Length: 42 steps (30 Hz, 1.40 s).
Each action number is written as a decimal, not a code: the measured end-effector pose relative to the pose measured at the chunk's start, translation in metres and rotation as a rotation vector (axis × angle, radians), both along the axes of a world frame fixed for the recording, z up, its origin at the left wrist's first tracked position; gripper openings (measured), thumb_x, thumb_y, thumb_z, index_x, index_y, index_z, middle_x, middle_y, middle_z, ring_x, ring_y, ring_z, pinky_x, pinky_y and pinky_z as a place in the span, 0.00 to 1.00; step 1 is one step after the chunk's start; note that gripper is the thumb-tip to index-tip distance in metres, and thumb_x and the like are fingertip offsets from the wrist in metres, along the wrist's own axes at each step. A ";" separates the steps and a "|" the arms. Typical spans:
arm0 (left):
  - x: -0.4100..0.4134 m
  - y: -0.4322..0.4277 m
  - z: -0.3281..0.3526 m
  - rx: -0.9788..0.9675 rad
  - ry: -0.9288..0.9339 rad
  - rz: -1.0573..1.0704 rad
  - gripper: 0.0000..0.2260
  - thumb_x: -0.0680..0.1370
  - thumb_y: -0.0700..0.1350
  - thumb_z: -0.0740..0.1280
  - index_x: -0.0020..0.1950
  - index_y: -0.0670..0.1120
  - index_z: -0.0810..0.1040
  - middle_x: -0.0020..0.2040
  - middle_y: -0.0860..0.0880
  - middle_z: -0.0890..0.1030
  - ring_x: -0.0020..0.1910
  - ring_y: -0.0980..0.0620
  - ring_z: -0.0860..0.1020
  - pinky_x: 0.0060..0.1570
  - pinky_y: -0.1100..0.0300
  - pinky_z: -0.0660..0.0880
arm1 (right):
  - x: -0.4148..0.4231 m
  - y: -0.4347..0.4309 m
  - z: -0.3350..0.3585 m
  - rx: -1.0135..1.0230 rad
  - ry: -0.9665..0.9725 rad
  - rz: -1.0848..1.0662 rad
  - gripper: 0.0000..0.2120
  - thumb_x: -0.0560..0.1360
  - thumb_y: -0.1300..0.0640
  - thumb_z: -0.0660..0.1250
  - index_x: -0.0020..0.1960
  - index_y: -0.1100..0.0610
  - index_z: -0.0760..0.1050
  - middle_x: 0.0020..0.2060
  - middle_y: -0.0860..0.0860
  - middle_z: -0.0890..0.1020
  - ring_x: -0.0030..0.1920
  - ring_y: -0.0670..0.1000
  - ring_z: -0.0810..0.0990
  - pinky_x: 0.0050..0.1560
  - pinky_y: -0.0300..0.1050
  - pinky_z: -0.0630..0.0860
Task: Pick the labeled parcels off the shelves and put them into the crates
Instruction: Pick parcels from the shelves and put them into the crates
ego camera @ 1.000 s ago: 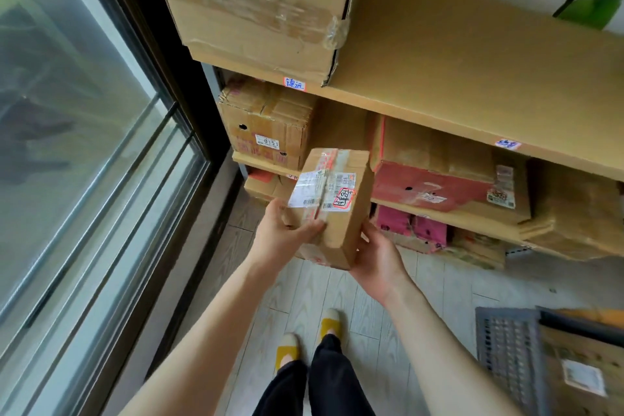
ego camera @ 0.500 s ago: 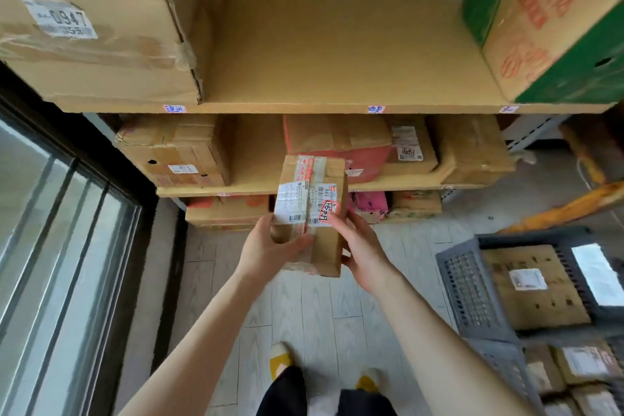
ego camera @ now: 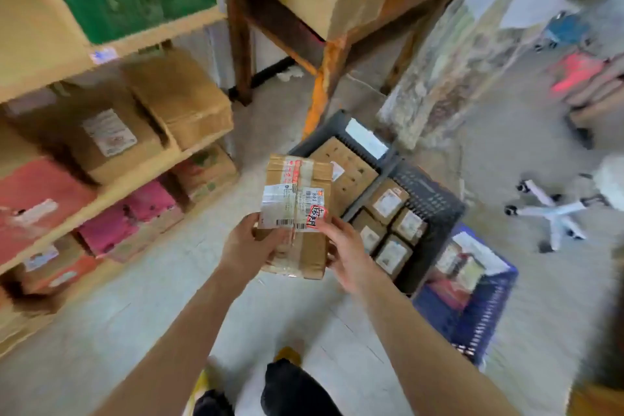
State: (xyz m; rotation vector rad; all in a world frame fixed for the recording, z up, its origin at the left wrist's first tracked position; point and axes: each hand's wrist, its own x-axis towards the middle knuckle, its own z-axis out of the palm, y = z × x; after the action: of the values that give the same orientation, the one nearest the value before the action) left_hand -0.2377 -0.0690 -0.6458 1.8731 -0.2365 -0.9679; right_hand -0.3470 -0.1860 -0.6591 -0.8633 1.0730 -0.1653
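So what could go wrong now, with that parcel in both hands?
The parcel is held only at its near end by the left hand and right hand, so it could tip forward. The grey crate looks nearly full of small boxes, so it may not sit flat there.

Illumination is bright, even and diffuse; shadows are soft. Motion blur smears the shelves (ego camera: pixel 111 193) and the crates (ego camera: pixel 429 196). Wide-angle distortion bends lines near the edges. The parcel (ego camera: pixel 297 186) at centre is sharpest.
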 end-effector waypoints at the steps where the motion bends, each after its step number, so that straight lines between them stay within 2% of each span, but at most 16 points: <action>1: -0.014 -0.022 -0.003 -0.006 0.012 -0.047 0.15 0.74 0.43 0.70 0.59 0.46 0.74 0.45 0.48 0.80 0.40 0.51 0.78 0.36 0.64 0.74 | -0.019 -0.017 -0.006 0.011 0.014 -0.063 0.23 0.72 0.56 0.70 0.66 0.56 0.70 0.50 0.53 0.82 0.46 0.51 0.79 0.41 0.43 0.75; 3: -0.043 -0.062 -0.008 0.010 0.019 -0.149 0.16 0.74 0.44 0.70 0.60 0.47 0.73 0.46 0.50 0.79 0.42 0.52 0.78 0.36 0.66 0.73 | -0.057 -0.044 -0.015 0.029 0.031 -0.174 0.23 0.72 0.55 0.71 0.65 0.55 0.71 0.54 0.54 0.82 0.52 0.54 0.80 0.51 0.50 0.76; 5: -0.068 -0.095 -0.014 0.029 0.026 -0.256 0.16 0.75 0.44 0.69 0.61 0.46 0.73 0.48 0.50 0.78 0.45 0.52 0.77 0.39 0.65 0.73 | -0.092 -0.065 -0.024 0.033 0.051 -0.258 0.20 0.71 0.55 0.71 0.62 0.55 0.74 0.53 0.54 0.83 0.54 0.55 0.81 0.58 0.54 0.75; 9: -0.112 -0.156 -0.032 0.087 0.072 -0.433 0.17 0.75 0.43 0.69 0.63 0.44 0.73 0.56 0.46 0.80 0.52 0.48 0.79 0.52 0.54 0.77 | -0.149 -0.099 -0.038 0.059 0.063 -0.420 0.12 0.74 0.57 0.67 0.58 0.54 0.75 0.51 0.53 0.83 0.48 0.50 0.82 0.49 0.47 0.79; 11: -0.133 -0.185 -0.043 0.104 0.090 -0.500 0.17 0.75 0.43 0.69 0.63 0.45 0.73 0.55 0.48 0.80 0.53 0.48 0.79 0.53 0.52 0.77 | -0.174 -0.117 -0.049 0.073 0.073 -0.484 0.12 0.74 0.56 0.67 0.58 0.54 0.74 0.52 0.51 0.82 0.50 0.49 0.81 0.49 0.47 0.79; 15: -0.163 -0.241 -0.070 0.123 0.116 -0.587 0.12 0.75 0.42 0.68 0.57 0.50 0.71 0.44 0.57 0.77 0.42 0.59 0.77 0.34 0.69 0.76 | -0.206 -0.158 -0.077 0.113 0.143 -0.558 0.15 0.74 0.55 0.68 0.60 0.55 0.74 0.54 0.52 0.82 0.53 0.51 0.80 0.52 0.49 0.79; 16: -0.168 -0.256 -0.078 0.141 0.120 -0.607 0.12 0.75 0.42 0.68 0.57 0.50 0.72 0.44 0.58 0.77 0.42 0.61 0.77 0.34 0.70 0.76 | -0.211 -0.169 -0.084 0.121 0.157 -0.569 0.15 0.74 0.55 0.68 0.60 0.55 0.74 0.54 0.52 0.82 0.53 0.51 0.81 0.51 0.48 0.79; 20: -0.186 -0.311 -0.112 0.251 0.136 -0.665 0.18 0.74 0.44 0.69 0.63 0.47 0.73 0.55 0.51 0.79 0.52 0.53 0.78 0.54 0.55 0.77 | -0.230 -0.214 -0.116 0.172 0.193 -0.611 0.12 0.75 0.56 0.67 0.58 0.56 0.75 0.53 0.52 0.82 0.48 0.48 0.81 0.40 0.39 0.78; 24: -0.210 -0.355 -0.144 0.329 0.155 -0.705 0.17 0.74 0.43 0.70 0.62 0.46 0.72 0.53 0.51 0.78 0.52 0.51 0.77 0.53 0.56 0.76 | -0.247 -0.249 -0.152 0.170 0.321 -0.655 0.21 0.74 0.52 0.68 0.65 0.59 0.72 0.58 0.53 0.79 0.54 0.51 0.80 0.53 0.47 0.79; 27: -0.223 -0.386 -0.174 0.371 0.165 -0.695 0.18 0.74 0.43 0.70 0.62 0.47 0.72 0.52 0.50 0.79 0.51 0.51 0.78 0.52 0.54 0.77 | -0.257 -0.275 -0.181 0.120 0.406 -0.603 0.09 0.77 0.51 0.64 0.53 0.54 0.75 0.48 0.48 0.81 0.48 0.47 0.79 0.49 0.43 0.78; 29: -0.229 -0.408 -0.204 0.365 0.167 -0.684 0.20 0.74 0.43 0.70 0.64 0.48 0.71 0.54 0.49 0.80 0.51 0.50 0.79 0.53 0.52 0.78 | -0.260 -0.299 -0.210 0.066 0.467 -0.562 0.08 0.78 0.51 0.62 0.53 0.53 0.76 0.48 0.49 0.81 0.47 0.49 0.79 0.52 0.47 0.78; 32: -0.234 -0.445 -0.267 0.380 0.107 -0.675 0.20 0.76 0.44 0.68 0.67 0.49 0.70 0.56 0.46 0.80 0.51 0.46 0.79 0.52 0.47 0.78 | -0.257 -0.342 -0.275 0.012 0.546 -0.506 0.16 0.79 0.51 0.59 0.64 0.56 0.73 0.58 0.52 0.79 0.56 0.52 0.77 0.58 0.52 0.75; 35: -0.237 -0.482 -0.345 0.362 0.103 -0.635 0.17 0.78 0.41 0.64 0.66 0.49 0.70 0.51 0.47 0.80 0.43 0.50 0.80 0.42 0.55 0.78 | -0.250 -0.390 -0.352 -0.022 0.554 -0.453 0.17 0.79 0.55 0.57 0.67 0.55 0.69 0.61 0.51 0.77 0.53 0.51 0.76 0.52 0.46 0.74; 37: -0.237 -0.508 -0.394 0.360 0.082 -0.634 0.16 0.79 0.41 0.63 0.67 0.48 0.69 0.54 0.48 0.80 0.45 0.51 0.78 0.44 0.58 0.75 | -0.243 -0.421 -0.398 -0.045 0.535 -0.443 0.16 0.79 0.58 0.57 0.66 0.57 0.69 0.60 0.53 0.77 0.54 0.53 0.76 0.55 0.48 0.74; 39: -0.236 -0.535 -0.440 0.338 0.062 -0.631 0.16 0.79 0.41 0.61 0.67 0.46 0.69 0.58 0.46 0.78 0.48 0.50 0.77 0.47 0.57 0.74 | -0.237 -0.448 -0.446 -0.064 0.542 -0.418 0.18 0.78 0.59 0.57 0.68 0.58 0.67 0.62 0.56 0.75 0.59 0.56 0.75 0.61 0.53 0.73; 42: -0.234 -0.569 -0.500 0.298 0.003 -0.644 0.15 0.80 0.39 0.58 0.68 0.44 0.69 0.61 0.45 0.77 0.52 0.50 0.76 0.50 0.58 0.72 | -0.231 -0.479 -0.505 -0.075 0.562 -0.421 0.15 0.78 0.62 0.57 0.64 0.61 0.68 0.61 0.59 0.76 0.59 0.59 0.76 0.61 0.53 0.73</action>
State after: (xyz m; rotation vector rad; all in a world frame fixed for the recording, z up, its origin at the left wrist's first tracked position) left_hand -0.4721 -0.6377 -1.1461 2.1092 -0.7617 -1.5001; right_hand -0.5779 -0.6647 -1.1638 -0.7576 1.7827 -0.3272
